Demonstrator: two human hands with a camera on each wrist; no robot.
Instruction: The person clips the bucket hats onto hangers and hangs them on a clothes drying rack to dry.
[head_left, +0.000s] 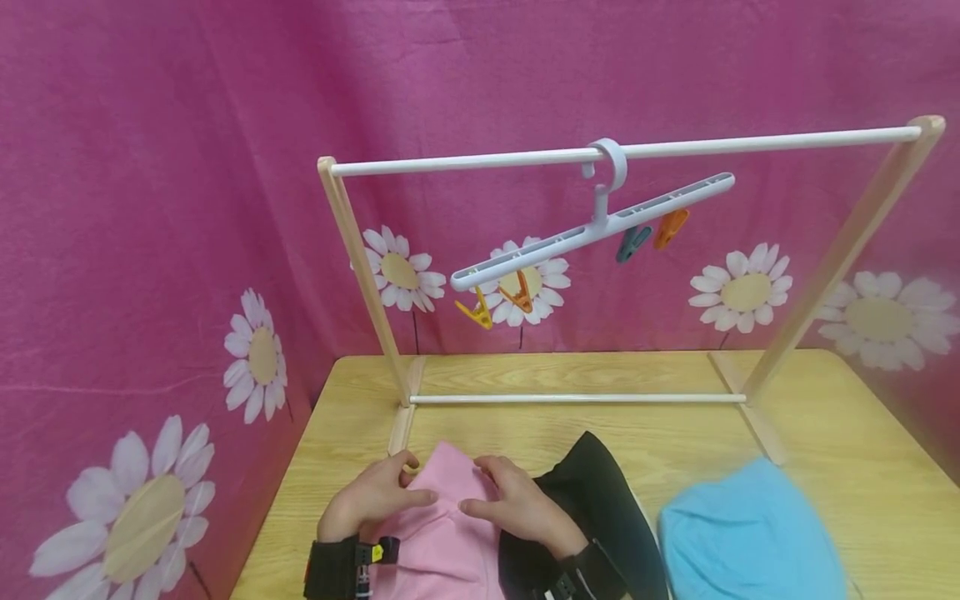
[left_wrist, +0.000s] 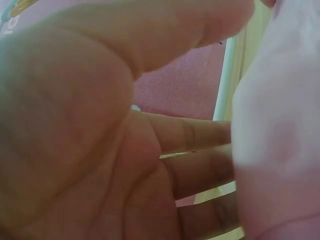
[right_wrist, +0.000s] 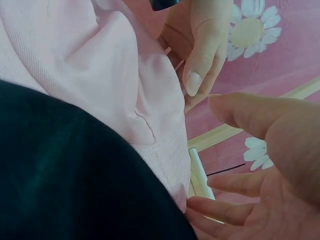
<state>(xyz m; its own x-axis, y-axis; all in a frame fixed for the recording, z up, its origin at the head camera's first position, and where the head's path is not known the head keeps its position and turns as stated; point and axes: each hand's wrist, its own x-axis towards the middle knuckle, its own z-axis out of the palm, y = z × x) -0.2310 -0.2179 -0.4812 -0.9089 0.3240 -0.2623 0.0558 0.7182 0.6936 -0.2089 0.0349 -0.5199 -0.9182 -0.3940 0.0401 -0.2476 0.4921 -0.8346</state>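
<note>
A pink cloth hat point(head_left: 438, 533) lies at the front of the table, its narrow end pointing away from me. My left hand point(head_left: 378, 496) is at its left edge; in the left wrist view the fingertips pass out of sight behind the pink cloth. On the other side my right hand point(head_left: 521, 504) touches the right edge with its fingertips, and its thumb point(right_wrist: 240, 110) stands off the cloth. Neither hand curls round the hat. A black hat point(head_left: 592, 517) lies under the right forearm, beside the pink one. Farther right lies a light blue hat point(head_left: 750, 533).
A wooden rack point(head_left: 367, 275) with a white top rail point(head_left: 465, 162) stands at the back of the table point(head_left: 862, 467). From the rail hangs a white hanger point(head_left: 540, 246), tilted, with a yellow clip point(head_left: 476, 310), orange clips point(head_left: 670, 228) and a grey-blue clip point(head_left: 633, 243). Flowered pink cloth surrounds the table.
</note>
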